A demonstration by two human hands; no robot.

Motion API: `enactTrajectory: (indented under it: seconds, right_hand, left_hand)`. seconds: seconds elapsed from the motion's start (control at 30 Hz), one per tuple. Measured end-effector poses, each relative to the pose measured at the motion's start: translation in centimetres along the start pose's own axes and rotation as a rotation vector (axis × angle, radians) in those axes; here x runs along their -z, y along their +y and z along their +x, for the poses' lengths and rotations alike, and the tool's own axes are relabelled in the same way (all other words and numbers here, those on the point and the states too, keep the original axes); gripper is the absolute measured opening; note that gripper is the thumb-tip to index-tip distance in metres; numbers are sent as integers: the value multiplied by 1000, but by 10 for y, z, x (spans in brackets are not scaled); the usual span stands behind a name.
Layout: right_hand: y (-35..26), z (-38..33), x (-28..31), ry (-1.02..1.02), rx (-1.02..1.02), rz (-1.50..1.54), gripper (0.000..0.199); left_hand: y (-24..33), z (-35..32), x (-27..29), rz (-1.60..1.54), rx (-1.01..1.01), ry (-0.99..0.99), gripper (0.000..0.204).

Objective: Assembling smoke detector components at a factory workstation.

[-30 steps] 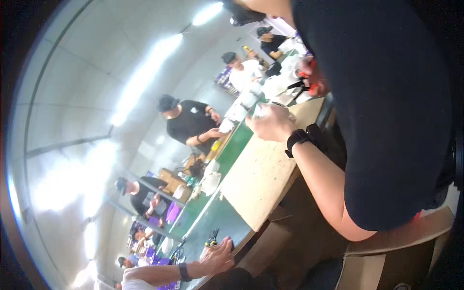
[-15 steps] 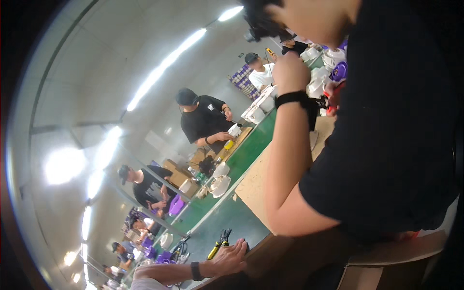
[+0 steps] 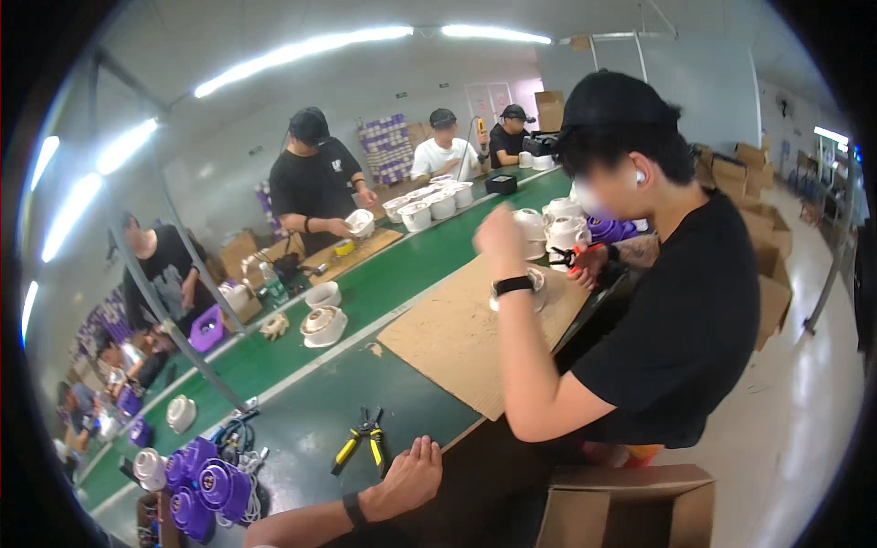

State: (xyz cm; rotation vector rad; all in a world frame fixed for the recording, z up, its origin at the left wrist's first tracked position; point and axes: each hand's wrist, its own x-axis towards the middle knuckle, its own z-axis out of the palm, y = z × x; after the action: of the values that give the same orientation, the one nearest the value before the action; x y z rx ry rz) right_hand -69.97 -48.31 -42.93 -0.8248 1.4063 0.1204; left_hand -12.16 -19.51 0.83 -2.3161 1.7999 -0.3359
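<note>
My left hand (image 3: 411,477) lies at the near edge of the green worktable (image 3: 306,402), its forearm entering from the lower left with a dark band on the wrist. Its fingers are stretched out side by side, their tips on the table edge; I cannot see the thumb. Nothing shows in its grasp. Just beyond it rest wire strippers (image 3: 363,443) with yellow and black handles, spread apart and not touched by the hand. Left of the forearm sit several purple rounded housings (image 3: 224,486) with white cords. My right hand is out of sight.
At my right a co-worker (image 3: 671,320) in black bends over a cardboard sheet (image 3: 448,338), one hand on a red-handled tool. An open carton (image 3: 630,475) stands below. White housings (image 3: 324,326) sit on the green belt (image 3: 384,274); more people work across it.
The view has levelled out and swung, bringing the purple housings and the co-worker's head into sight. My left hand stays by the table edge, while the wire strippers now show whole beside it.
</note>
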Motion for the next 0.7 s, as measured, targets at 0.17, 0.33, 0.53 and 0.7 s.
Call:
enactTrajectory:
  seconds: [0.17,0.33,0.53,0.7]
  right_hand:
    - [-7,-96,47,20,143,6,25]
    - [-105,-236,2,-69,323,-69,28]
    - [-212,-411,-137,-256,506,-191,32]
    - [-234,-466,-210,-509,594,-149,35]
  left_hand:
    - [21,-38,51,-658,93,51,32]
    - [8,-92,58,-947,352,141,20]
    - [-26,-124,30,-1385,311,103,34]
    - [-39,-133,39,-1701,105,-506,81]
